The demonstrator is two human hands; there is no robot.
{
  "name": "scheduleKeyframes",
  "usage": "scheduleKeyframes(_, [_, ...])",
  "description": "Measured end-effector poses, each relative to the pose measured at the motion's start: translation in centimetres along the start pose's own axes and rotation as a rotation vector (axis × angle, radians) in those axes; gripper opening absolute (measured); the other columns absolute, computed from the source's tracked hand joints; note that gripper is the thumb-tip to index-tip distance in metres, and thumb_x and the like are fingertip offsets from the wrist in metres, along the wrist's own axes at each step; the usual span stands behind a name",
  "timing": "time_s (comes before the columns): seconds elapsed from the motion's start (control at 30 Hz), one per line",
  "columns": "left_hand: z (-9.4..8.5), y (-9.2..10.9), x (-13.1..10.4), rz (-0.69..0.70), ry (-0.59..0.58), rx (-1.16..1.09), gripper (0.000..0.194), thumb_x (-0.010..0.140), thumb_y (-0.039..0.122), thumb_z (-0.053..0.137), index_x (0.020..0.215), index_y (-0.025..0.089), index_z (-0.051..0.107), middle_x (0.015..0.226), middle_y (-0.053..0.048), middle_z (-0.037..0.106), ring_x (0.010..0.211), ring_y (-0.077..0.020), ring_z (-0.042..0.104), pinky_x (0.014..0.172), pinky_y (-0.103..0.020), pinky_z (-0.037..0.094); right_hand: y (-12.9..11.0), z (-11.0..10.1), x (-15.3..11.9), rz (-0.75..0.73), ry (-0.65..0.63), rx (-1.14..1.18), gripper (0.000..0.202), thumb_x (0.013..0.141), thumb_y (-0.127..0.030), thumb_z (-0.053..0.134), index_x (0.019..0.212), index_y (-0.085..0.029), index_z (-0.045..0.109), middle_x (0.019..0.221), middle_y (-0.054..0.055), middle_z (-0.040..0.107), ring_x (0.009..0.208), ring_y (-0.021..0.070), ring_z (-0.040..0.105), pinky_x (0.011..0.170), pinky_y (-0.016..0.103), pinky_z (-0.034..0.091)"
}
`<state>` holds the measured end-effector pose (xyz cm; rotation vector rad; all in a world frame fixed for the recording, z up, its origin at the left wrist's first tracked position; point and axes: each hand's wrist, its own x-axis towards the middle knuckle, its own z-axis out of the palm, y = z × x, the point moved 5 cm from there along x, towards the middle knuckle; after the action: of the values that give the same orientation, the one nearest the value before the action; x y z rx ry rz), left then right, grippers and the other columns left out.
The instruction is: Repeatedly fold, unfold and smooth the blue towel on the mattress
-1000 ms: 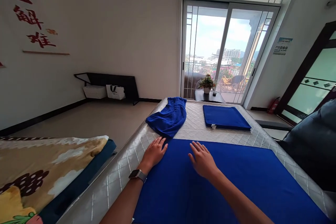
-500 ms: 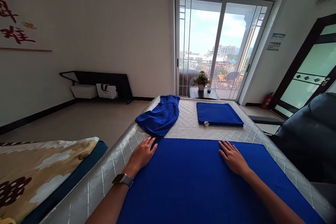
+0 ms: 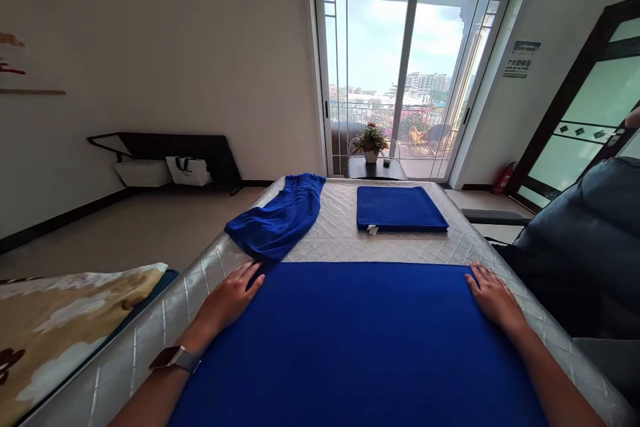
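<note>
Daylight comes in through a sliding glass door [image 3: 408, 47], with a railing [image 3: 361, 111] and buildings [image 3: 426, 81] outside. Before it I see a small dark table [image 3: 377, 171] bearing a potted plant [image 3: 371, 142]. Pale, shadowed walls [image 3: 215, 47] meet a light floor [image 3: 190, 217] at a black baseboard [image 3: 65, 212]. Over to my right, a red fire extinguisher [image 3: 503, 179] stands near a dark-framed door [image 3: 570, 97], behind bulky dark upholstery [image 3: 595, 240].
</note>
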<state>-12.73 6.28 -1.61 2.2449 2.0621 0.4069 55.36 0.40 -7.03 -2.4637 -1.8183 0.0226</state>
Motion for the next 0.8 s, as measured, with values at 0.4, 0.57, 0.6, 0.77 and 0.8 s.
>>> scheduleKeyframes(0.4, [0.2,0.1,0.0,0.051,0.033,0.050,0.065,0.101,0.051,0.030,0.148,0.014,0.054,0.157,-0.014,0.052,0.146,-0.0278,0.047,0.121,-0.044,0.037,0.0,0.3,-0.1,0.012,0.057,-0.023,0.069,0.103,-0.048,0.015,0.163,-0.019,0.032,0.170,0.004,0.029,0.157,0.0239,0.022,0.128,0.045,0.019])
scheduleKeyframes(0.57, [0.5,0.0,-0.2,0.085,0.080,0.062,0.063,0.102,0.048,0.033,0.147,0.011,0.055,0.154,-0.016,0.055,0.146,-0.0284,0.047,0.124,-0.045,0.034,-0.4,0.0,-0.6,0.024,0.042,-0.137,0.067,0.103,-0.043,0.019,0.163,-0.019,0.033,0.170,0.004,0.028,0.157,0.0248,0.021,0.126,0.045,0.023])
scheduleKeyframes(0.6, [0.5,0.1,-0.3,0.087,0.087,0.064,0.062,0.102,0.047,0.034,0.147,0.011,0.055,0.154,-0.016,0.055,0.146,-0.0287,0.047,0.124,-0.045,0.034,-0.6,-0.5,-0.9,0.039,0.047,-0.179,0.065,0.102,-0.042,0.022,0.162,-0.020,0.035,0.170,0.004,0.028,0.157,0.0258,0.020,0.126,0.047,0.022])
scheduleKeyframes(0.77, [0.0,0.5,-0.8,0.060,0.076,0.053,0.059,0.103,0.043,0.035,0.148,0.011,0.054,0.154,-0.018,0.054,0.146,-0.0309,0.047,0.122,-0.049,0.037,-6.2,-5.4,-3.4,0.099,0.152,-0.315,0.059,0.098,-0.023,0.030,0.150,-0.013,0.054,0.162,0.012,0.042,0.154,0.0325,0.028,0.125,0.055,0.016])
scheduleKeyframes(0.8, [-0.1,0.6,-0.8,0.057,0.077,0.047,0.059,0.103,0.043,0.036,0.148,0.011,0.055,0.154,-0.018,0.055,0.146,-0.0313,0.047,0.121,-0.049,0.037,-8.6,-6.5,-4.0,0.081,0.165,-0.292,0.059,0.096,-0.019,0.029,0.147,-0.010,0.057,0.160,0.014,0.045,0.153,0.0331,0.031,0.125,0.055,0.017])
